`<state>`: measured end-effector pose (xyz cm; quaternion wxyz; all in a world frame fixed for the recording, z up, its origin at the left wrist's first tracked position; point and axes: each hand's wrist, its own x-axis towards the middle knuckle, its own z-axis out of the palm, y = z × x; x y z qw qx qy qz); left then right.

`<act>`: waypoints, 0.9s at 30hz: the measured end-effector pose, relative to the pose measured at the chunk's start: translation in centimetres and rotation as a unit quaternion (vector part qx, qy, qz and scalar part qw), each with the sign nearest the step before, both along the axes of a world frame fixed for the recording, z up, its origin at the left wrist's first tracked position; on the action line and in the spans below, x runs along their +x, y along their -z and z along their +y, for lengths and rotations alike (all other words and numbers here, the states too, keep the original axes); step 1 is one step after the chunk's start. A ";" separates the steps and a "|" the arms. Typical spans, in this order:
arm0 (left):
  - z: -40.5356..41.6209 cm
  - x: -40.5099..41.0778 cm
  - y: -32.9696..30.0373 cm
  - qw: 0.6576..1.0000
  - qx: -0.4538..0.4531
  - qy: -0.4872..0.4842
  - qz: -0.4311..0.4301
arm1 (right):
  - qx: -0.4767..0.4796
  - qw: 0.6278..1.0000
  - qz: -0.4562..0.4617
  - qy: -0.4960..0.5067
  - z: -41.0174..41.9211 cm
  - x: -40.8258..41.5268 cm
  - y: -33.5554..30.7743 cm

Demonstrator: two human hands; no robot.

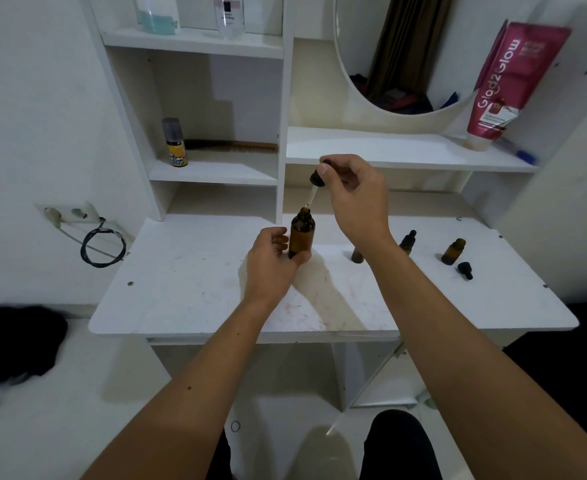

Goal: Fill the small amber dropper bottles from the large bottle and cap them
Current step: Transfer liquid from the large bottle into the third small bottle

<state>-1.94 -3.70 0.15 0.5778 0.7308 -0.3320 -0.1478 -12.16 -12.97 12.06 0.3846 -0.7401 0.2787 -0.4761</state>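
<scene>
A white bench (188, 292) is seen from above, backed by a white shelf unit (215, 98) and a round mirror (389, 64). On the shelf at the right a pink tube (506, 84) is leaned against the wall; in the left compartment a small yellow-labelled bottle (175, 143) is stood beside a comb (236, 146).

The large amber bottle (301, 237) is stood upright on the bench near its back edge, uncapped, and is held at its lower body by the left hand (271, 261) — the fingers and thumb are curled round it, so this grip is closed on the bottle. Just above its mouth a dropper (314, 188) is held tilted, its glass tip pointing down at the neck, whether inside it cannot be told. Its black bulb is pinched by the right hand (354, 199), whose grip is closed on the dropper.

To the right, three small amber bottles are stood well apart from the large one: one partly hidden behind the right wrist (357, 255), a capped small bottle (408, 241), and an open small bottle (453, 251) — a loose black dropper cap (465, 270) is laid just beside the last.
</scene>
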 end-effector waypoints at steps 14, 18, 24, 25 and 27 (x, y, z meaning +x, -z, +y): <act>-2.1 -7.7 0.0 0.997 -0.038 0.064 0.037 | -0.021 0.996 -0.069 0.051 -2.5 -8.9 -1.3; -4.9 -11.6 0.1 0.991 -0.041 0.123 0.028 | -0.022 0.992 -0.059 0.108 -5.0 -14.1 -0.5; -9.1 -16.7 0.4 0.979 -0.036 0.203 0.011 | 0.001 0.983 -0.056 0.173 -8.9 -20.5 1.2; -9.8 -17.3 0.5 0.977 -0.033 0.212 0.006 | 0.003 0.982 -0.054 0.182 -9.4 -21.3 1.4; -11.3 -18.3 0.6 0.974 -0.024 0.226 0.002 | 0.003 0.979 -0.048 0.198 -10.2 -22.4 1.8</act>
